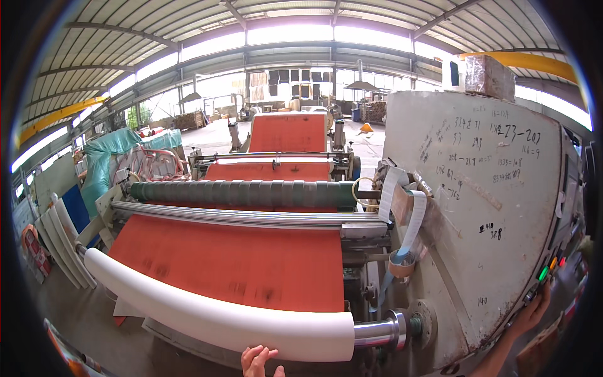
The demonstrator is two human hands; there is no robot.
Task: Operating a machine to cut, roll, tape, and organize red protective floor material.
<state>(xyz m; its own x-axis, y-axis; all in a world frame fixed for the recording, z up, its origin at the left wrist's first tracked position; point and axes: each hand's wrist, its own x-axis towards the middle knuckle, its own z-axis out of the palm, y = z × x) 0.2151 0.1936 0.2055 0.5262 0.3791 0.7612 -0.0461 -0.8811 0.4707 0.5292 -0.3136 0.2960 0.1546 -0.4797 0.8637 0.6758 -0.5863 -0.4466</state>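
A long white roll (220, 308) lies across the front of a machine, on a shiny metal shaft (377, 334). At its near side is my left hand (256, 360), open, fingers spread and tips at the roll's lower surface; I cannot tell whether they press on it. My right hand (534, 309) reaches to the right edge of the grey machine housing (465, 157), fingers stretched out just below a green button (543, 274). It appears to hold nothing; what its fingertips touch is unclear. Beyond the roll, a red sheet (232, 261) runs back under a metal bar (251, 215).
A dark green roller (245, 193) spans the machine behind the bar. Paper strips (411, 223) hang beside the housing, which has handwriting on it. A wrapped box (490, 76) sits on top. Teal sheeting (107, 160) covers things at left. White curved panels (59, 242) lean nearby.
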